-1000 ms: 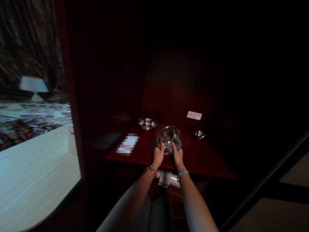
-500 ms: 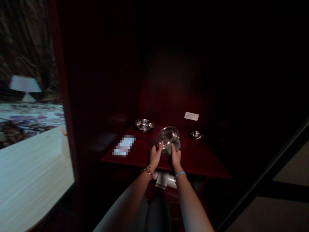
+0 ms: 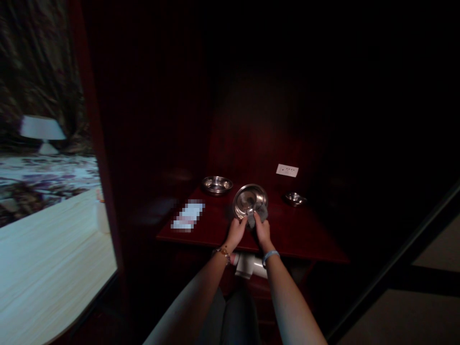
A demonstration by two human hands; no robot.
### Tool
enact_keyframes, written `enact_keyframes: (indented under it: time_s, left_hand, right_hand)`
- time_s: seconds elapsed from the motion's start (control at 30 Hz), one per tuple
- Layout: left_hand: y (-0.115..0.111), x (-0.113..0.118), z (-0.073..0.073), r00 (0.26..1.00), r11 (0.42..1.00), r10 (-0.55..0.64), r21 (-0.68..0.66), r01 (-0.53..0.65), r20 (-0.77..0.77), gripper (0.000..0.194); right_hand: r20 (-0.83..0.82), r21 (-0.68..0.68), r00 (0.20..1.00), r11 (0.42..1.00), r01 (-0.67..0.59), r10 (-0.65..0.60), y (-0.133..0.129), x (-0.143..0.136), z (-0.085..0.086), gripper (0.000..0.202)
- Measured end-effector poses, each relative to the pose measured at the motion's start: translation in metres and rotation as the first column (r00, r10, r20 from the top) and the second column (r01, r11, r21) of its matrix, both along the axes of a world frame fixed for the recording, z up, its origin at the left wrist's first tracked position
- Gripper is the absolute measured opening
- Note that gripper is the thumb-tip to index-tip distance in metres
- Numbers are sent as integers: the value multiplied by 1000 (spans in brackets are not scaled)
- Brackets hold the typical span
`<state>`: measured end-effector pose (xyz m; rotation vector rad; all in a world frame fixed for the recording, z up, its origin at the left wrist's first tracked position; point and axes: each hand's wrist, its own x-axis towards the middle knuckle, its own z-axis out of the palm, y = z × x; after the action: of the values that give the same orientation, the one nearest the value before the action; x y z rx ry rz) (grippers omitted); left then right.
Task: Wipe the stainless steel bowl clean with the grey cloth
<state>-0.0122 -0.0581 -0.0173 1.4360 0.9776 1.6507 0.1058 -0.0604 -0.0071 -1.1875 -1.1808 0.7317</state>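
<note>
Left hand point(image 3: 235, 233) pinching tilted round steel dish point(image 3: 249, 201) by rim; right hand point(image 3: 263, 231) gripping grey cloth point(image 3: 259, 214) against it; thin hold, dish may slip onto dark red wooden table point(image 3: 302, 237).

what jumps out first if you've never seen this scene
The shiny steel dish, tilted up at the middle of the dark red table, held by the left hand while the right hand presses a grey cloth to it. Then the bright pale surface far left.

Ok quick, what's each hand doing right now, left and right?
Left hand: closed on the rim of the tilted steel dish.
Right hand: closed on a grey cloth pressed against the same dish.
</note>
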Motion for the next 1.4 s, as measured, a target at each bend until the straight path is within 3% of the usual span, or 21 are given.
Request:
enact_keyframes:
  time_s: [0.43,0.7,0.83,1.13,1.4]
  left_hand:
    - [10,-3,-5,977,991,92,-113,-72,190,27]
    - [5,-5,-1,907,970,241,-54,-238,346,37]
    - [-1,-3,5,923,980,190,-10,-198,335,42]
    - [-11,4,10,979,998,-57,45,49,196,53]
    - [-3,4,3,986,999,-26,27,22,163,46]
  right_hand:
    - [70,-16,996,998,55,-54,-3,-3,0,63]
    - [93,-3,995,999,34,-34,-6,-7,5,60]
    - [43,0,998,999,47,-47,-5,-5,4,60]
    - [-145,3,989,1000,17,-16,-12,0,9,60]
    - [-132,12,988,997,-78,78,-6,-1,5,64]
